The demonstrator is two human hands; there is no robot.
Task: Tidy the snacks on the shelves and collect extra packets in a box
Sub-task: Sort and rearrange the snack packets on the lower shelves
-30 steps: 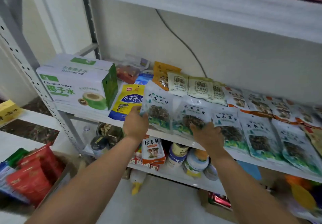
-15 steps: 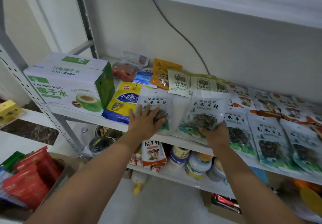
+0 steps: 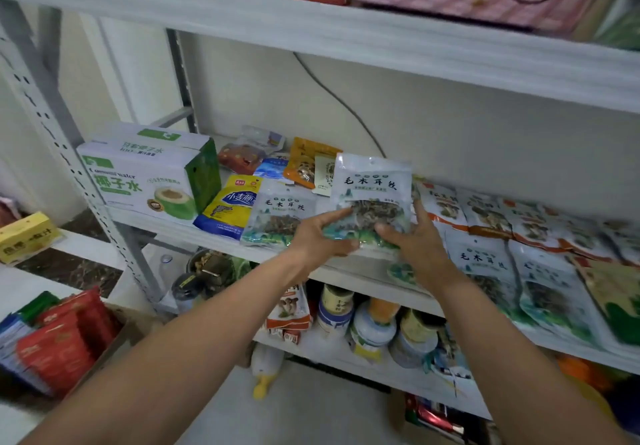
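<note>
White-and-green packet (image 3: 372, 188) of dark dried strips stands upright between your two hands, raised just above the front of the middle shelf (image 3: 346, 268). Your left hand (image 3: 322, 236) grips its lower left corner, with the fingers laid across the front. Your right hand (image 3: 415, 247) pinches the lower right edge, thumb on the front and fingers behind. A matching packet (image 3: 280, 216) lies flat on the shelf just to the left, beside a blue-and-yellow packet (image 3: 228, 209) and a coconut water carton (image 3: 149, 181). A row of similar packets (image 3: 485, 264) lies to your right. Down at your lower left, a cardboard box (image 3: 117, 340) holds red packets (image 3: 59, 351).
</note>
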